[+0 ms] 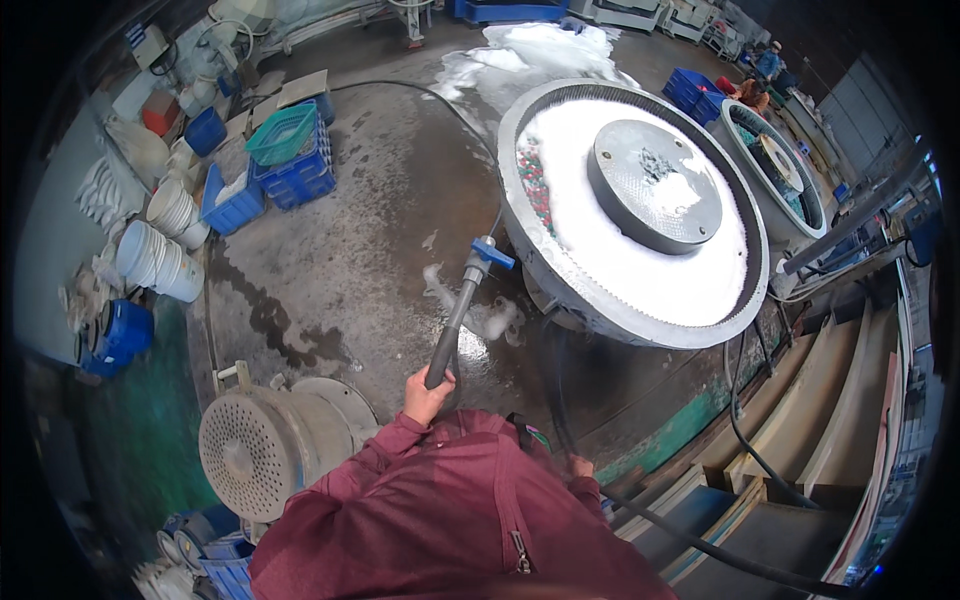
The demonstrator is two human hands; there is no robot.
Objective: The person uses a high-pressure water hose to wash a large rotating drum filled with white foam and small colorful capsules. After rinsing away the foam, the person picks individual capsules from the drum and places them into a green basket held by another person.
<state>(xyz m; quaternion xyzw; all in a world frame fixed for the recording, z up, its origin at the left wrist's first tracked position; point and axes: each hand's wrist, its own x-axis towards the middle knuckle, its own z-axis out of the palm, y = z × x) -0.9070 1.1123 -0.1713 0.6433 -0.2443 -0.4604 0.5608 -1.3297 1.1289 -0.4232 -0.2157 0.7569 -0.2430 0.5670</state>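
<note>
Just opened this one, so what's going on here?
A person's left hand grips a grey pipe with a blue valve at its far end, near a big round tub. White foam covers most of the tub around a raised metal disc, with small red and green pieces showing at the left. The right hand is low by a black hose; its grip is unclear.

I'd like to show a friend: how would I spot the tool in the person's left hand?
Find the big round tub holding white foam at upper right. Just left of its rim, a dark grey pipe slants up from the left hand. Unlike the bending black hoses, it is straight and carries a bright blue lever near its far end.
</note>
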